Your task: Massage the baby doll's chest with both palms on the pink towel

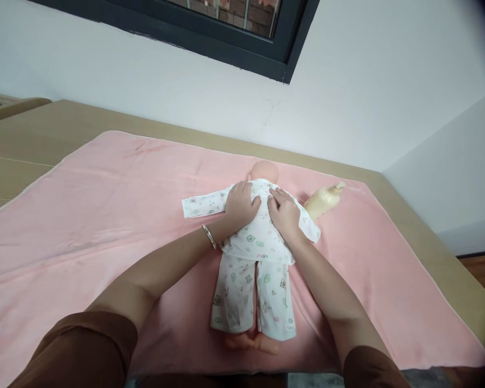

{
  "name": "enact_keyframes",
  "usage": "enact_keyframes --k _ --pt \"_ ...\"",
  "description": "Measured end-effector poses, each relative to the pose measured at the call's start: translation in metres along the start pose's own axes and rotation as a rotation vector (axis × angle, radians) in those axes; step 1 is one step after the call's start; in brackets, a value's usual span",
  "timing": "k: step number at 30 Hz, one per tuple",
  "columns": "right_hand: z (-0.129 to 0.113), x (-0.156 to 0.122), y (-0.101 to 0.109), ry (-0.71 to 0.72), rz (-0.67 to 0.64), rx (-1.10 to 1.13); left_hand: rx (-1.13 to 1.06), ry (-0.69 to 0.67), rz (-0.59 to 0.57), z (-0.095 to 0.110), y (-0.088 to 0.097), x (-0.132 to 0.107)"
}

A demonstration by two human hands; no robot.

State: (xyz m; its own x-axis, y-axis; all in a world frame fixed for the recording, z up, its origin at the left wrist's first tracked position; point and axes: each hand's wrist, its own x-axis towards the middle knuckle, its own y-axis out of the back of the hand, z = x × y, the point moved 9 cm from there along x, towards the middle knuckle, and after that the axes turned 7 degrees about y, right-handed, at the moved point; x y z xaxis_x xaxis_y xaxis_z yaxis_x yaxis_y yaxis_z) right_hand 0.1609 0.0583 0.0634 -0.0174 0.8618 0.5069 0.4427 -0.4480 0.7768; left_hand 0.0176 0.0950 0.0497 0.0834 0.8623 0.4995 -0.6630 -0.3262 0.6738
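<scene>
A baby doll [264, 170] in a white printed top [256, 240] and matching trousers [236, 293] lies stretched out with its head away from me. No face shows on it, only the smooth head. My left hand [241, 203] rests flat on the left side of its upper body near the shoulder, thumb spread toward the middle. On the other side, my right hand [284, 212] lies on the top with its fingers slightly bent and apart. Neither hand grips anything. The doll's bare feet [253, 342] stick out of the trouser legs.
A pink blanket [125, 215] with some wrinkles lies under the doll on a wooden table [81, 121]. Close to the doll's right-hand sleeve, a pale yellow pump bottle [324, 200] lies on its side. Behind are a white wall [178, 86] and a dark-framed window [242, 48].
</scene>
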Motion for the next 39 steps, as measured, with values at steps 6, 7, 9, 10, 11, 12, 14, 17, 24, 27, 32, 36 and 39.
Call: enact_keyframes --k 6,7,9,10,11,12,14,17,24,27,32,36,39 --pt "-0.001 0.013 -0.001 0.064 -0.125 0.043 0.032 0.003 -0.021 -0.002 -0.004 0.0" --pt "-0.002 0.012 0.002 0.067 -0.092 0.033 0.032 0.002 -0.021 -0.002 -0.004 0.0" --pt "-0.009 0.01 0.003 0.101 -0.069 0.019 0.03 -0.003 -0.024 -0.002 -0.004 0.0" --pt "-0.012 0.009 -0.001 0.122 -0.097 0.022 0.027 -0.005 -0.026 -0.002 -0.004 0.0" --pt "-0.014 0.007 -0.007 0.139 -0.142 0.031 0.023 -0.008 -0.028 -0.002 -0.004 0.0" --pt "-0.015 0.006 -0.011 0.15 -0.184 0.045 0.02 -0.009 -0.028 -0.002 -0.004 0.0" --pt "-0.014 0.007 -0.01 0.145 -0.178 0.069 0.019 -0.013 -0.021 -0.003 -0.003 0.001" --pt "-0.009 0.009 0.006 0.119 -0.012 0.068 0.029 -0.025 -0.011 -0.002 -0.003 0.001" --pt "-0.012 0.006 -0.02 0.095 -0.217 0.099 0.058 -0.014 -0.026 -0.005 -0.007 0.002" --pt "-0.016 0.007 -0.007 0.098 -0.099 0.114 0.057 -0.015 -0.047 -0.006 -0.007 0.003" --pt "-0.013 0.004 -0.017 0.084 -0.11 0.046 0.083 -0.025 -0.089 -0.006 -0.007 0.004" --pt "-0.012 0.004 -0.036 0.062 -0.231 -0.015 0.087 0.008 -0.141 -0.01 -0.01 0.006" --pt "-0.02 0.004 -0.031 0.052 -0.266 -0.081 0.079 0.036 -0.188 -0.012 -0.011 0.006"
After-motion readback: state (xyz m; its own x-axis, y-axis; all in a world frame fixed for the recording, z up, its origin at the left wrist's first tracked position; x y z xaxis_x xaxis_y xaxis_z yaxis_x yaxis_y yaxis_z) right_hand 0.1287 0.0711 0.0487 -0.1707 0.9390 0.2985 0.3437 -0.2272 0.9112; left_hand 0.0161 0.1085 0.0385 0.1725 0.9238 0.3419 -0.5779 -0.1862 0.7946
